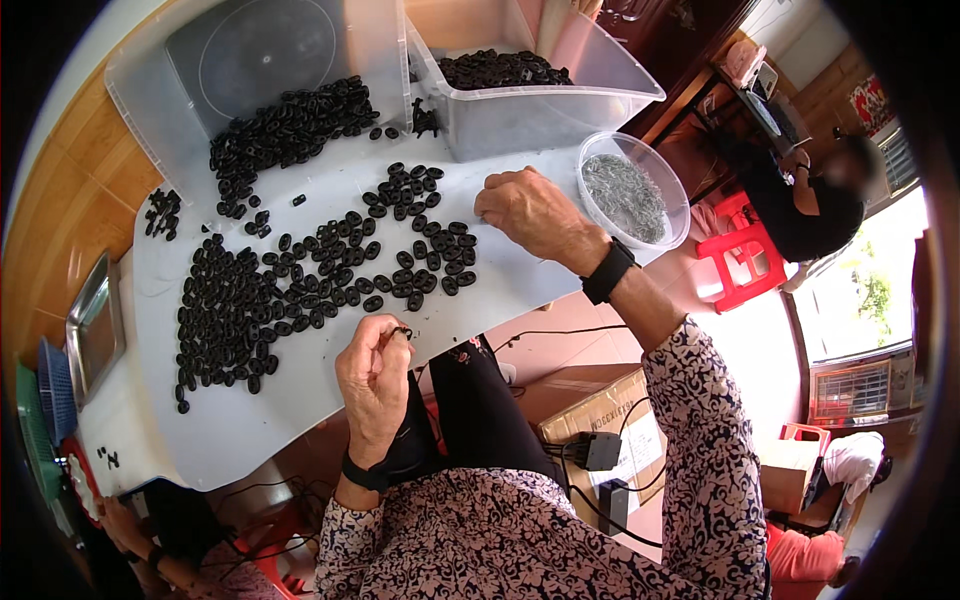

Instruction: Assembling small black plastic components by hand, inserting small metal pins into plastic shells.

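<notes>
My left hand (374, 385) is closed at the table's near edge, pinching a small black part (402, 331) between thumb and forefinger. Over the right side of the white table (500, 290), my right hand (535, 215) is held with its fingers curled together. Whatever its fingertips may hold is hidden. Many small oval black pieces with holes (225, 315) lie spread across the table to the left of my hands. A round clear tub (684, 212) of thin, shiny metal pieces (622, 195) stands just right of my right hand.
A tipped clear bin (150, 110) spills black pieces at the back left. Beside it stands another clear bin (500, 122) of black parts. A metal tray (97, 330) is at far left. Below are a cardboard box (590, 400) and cables. Other people sit nearby, one by a red stool (740, 265).
</notes>
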`<state>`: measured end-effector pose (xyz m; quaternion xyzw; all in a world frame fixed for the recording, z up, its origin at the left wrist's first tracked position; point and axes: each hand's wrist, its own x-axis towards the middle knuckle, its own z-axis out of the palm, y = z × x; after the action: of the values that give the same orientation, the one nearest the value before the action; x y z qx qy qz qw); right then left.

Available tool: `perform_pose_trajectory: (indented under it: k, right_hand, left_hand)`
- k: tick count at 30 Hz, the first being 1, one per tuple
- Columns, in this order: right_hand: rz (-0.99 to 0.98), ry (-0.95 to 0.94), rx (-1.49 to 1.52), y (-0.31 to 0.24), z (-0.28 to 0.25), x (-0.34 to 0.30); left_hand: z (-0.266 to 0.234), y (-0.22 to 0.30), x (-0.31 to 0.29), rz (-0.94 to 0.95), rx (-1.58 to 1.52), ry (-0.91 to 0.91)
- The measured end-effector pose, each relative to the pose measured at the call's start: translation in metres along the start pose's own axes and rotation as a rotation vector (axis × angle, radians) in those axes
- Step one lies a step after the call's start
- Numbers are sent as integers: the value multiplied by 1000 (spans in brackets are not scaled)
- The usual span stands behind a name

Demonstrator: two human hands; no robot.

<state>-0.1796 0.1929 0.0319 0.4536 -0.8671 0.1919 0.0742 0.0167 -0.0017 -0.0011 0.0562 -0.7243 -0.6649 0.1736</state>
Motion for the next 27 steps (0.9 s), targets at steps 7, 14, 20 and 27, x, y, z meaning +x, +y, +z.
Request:
perform_pose_trajectory:
  k: [7,14,20,27]
  right_hand:
    - [-51,-115,-163,4,1,12]
    - [67,-222,-105,1,-7,28]
    - [83,-240,-30,1,-14,36]
    - [118,-312,45,-2,-24,36]
  left_hand:
    - [1,-1,0,22,24,9]
    - [2,-1,0,36,8,10]
    - [1,-3,-1,38,4,-2]
    - [1,-4,-1,40,-7,-1]
